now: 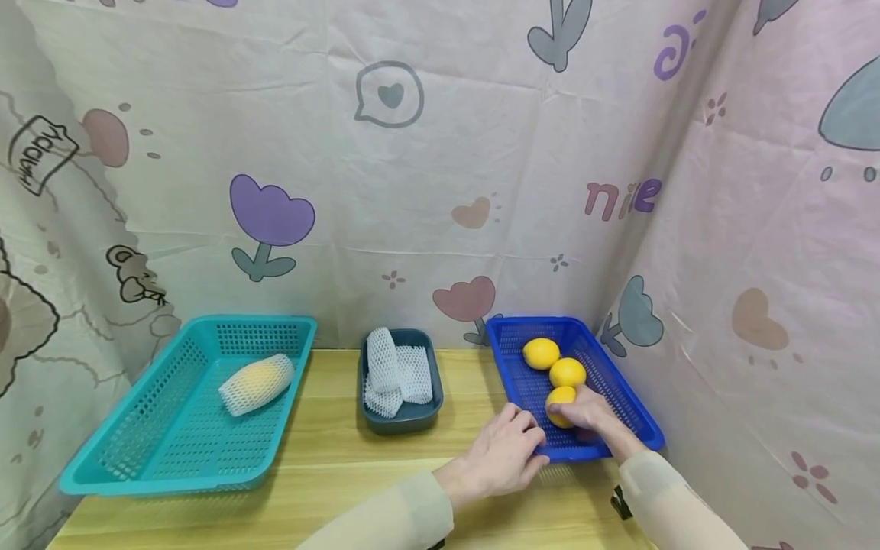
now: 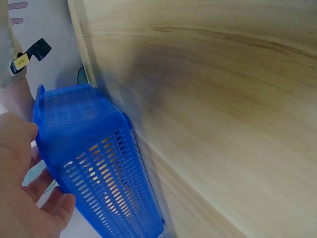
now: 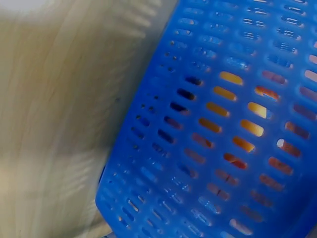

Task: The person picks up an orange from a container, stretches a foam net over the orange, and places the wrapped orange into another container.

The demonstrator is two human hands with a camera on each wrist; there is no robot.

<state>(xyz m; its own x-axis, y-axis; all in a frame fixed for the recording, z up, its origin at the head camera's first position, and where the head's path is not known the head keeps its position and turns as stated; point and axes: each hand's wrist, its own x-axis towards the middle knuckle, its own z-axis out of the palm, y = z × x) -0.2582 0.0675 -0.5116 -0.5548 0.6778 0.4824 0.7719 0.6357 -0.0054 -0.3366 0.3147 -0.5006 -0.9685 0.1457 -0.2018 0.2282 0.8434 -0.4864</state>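
Three yellow lemons lie inside the blue basket (image 1: 577,454) at the right in the head view. My right hand (image 1: 590,410) reaches into it and grips the nearest lemon (image 1: 560,405), which still lies low in the basket. Behind it are a second lemon (image 1: 567,373) and a third (image 1: 541,354). My left hand (image 1: 500,451) is at the basket's front left corner, its loosely bent fingers right at the rim in the left wrist view. In the right wrist view the basket wall (image 3: 198,218) hides most of the right hand, with yellow showing through the slots.
A small dark container (image 1: 406,425) in the middle holds several white foam net sleeves (image 1: 415,374). To the left, a teal basket (image 1: 192,483) contains a yellow fruit in a foam net (image 1: 257,384). A patterned curtain (image 1: 385,191) hangs behind the wooden table (image 1: 330,451).
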